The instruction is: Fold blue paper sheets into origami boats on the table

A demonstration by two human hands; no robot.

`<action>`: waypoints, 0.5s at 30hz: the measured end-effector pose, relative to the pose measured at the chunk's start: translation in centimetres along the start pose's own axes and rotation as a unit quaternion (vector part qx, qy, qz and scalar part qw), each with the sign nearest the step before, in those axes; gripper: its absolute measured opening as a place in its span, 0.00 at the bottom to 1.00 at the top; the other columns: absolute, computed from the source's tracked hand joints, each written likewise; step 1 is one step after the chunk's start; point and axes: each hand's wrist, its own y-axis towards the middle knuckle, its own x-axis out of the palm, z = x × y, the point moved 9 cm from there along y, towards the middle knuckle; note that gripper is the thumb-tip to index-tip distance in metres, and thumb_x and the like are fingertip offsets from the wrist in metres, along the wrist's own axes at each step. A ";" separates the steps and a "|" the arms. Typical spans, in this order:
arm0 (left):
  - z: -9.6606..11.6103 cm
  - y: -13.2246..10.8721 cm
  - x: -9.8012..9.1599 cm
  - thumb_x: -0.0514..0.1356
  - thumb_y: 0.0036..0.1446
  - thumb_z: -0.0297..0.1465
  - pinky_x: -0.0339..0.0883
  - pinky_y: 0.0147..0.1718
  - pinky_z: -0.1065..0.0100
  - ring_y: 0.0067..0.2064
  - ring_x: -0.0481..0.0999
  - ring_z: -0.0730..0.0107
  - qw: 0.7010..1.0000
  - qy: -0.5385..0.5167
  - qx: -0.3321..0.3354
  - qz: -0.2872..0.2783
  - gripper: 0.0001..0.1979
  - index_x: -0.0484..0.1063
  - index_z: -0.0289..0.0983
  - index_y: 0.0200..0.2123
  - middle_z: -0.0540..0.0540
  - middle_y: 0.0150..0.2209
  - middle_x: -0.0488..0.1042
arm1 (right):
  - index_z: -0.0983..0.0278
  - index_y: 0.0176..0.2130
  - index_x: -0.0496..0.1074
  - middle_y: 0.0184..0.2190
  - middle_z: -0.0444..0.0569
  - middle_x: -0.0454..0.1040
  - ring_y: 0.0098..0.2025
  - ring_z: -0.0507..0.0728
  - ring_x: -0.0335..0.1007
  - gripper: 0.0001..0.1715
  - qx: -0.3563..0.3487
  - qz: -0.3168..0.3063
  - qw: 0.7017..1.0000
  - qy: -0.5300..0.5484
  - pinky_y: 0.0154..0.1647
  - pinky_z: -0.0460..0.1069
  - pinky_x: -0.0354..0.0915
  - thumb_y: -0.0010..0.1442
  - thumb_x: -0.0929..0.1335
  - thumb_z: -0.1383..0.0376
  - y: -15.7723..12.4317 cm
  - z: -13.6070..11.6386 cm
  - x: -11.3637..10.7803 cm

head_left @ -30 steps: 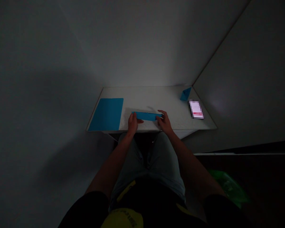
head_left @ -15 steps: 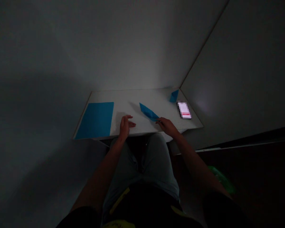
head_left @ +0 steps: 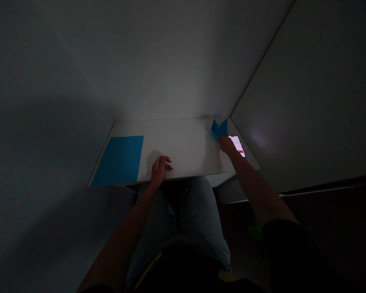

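At the table's back right, my right hand [head_left: 224, 144] is closed on the near end of a folded blue paper [head_left: 215, 132]. Another folded blue paper [head_left: 224, 127] stands right behind it; the two overlap in view, and I cannot tell whether they touch. Over the front edge of the table, my left hand [head_left: 159, 169] is open, fingers apart, holding nothing. To its left lies a flat blue sheet of paper [head_left: 118, 160].
The small white table [head_left: 179, 142] meets a wall at the back and a panel at the right. A phone [head_left: 239, 147] with a lit screen lies near the right edge, partly covered by my right hand and forearm. Something green [head_left: 255, 231] shows dimly on the floor at right.
My right hand has carried the folded paper from the table's middle to the back right, beside the other folded paper. My left hand has stayed nearly in place.
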 end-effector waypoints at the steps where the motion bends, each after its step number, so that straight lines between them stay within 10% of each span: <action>1: 0.0 0.0 0.0 0.58 0.63 0.61 0.76 0.27 0.69 0.26 0.79 0.72 1.000 -0.001 0.000 -0.002 0.30 0.74 0.38 0.40 0.46 0.37 0.80 | 0.69 0.43 0.78 0.37 0.60 0.79 0.44 0.63 0.79 0.20 0.019 -0.009 1.000 0.008 0.48 0.56 0.69 0.76 0.64 0.57 0.6 0.4 0.2; 8: 0.1 0.0 0.1 0.62 0.59 0.61 0.75 0.26 0.70 0.25 0.78 0.73 1.000 -0.001 -0.009 -0.003 0.30 0.75 0.37 0.38 0.47 0.33 0.77 | 0.74 0.62 0.71 0.54 0.72 0.76 0.52 0.70 0.77 0.28 0.135 -0.044 0.989 -0.042 0.52 0.60 0.68 0.69 0.72 0.60 0.8 1.4 -0.3; 15: 0.4 0.7 -0.5 0.67 0.54 0.59 0.77 0.26 0.67 0.29 0.79 0.68 0.999 -0.018 -0.022 -0.026 0.29 0.75 0.38 0.40 0.46 0.33 0.78 | 0.65 0.69 0.67 0.56 0.63 0.73 0.50 0.68 0.75 0.34 0.026 0.026 0.999 -0.035 0.51 0.60 0.69 0.69 0.68 0.57 -6.9 -6.9 -0.4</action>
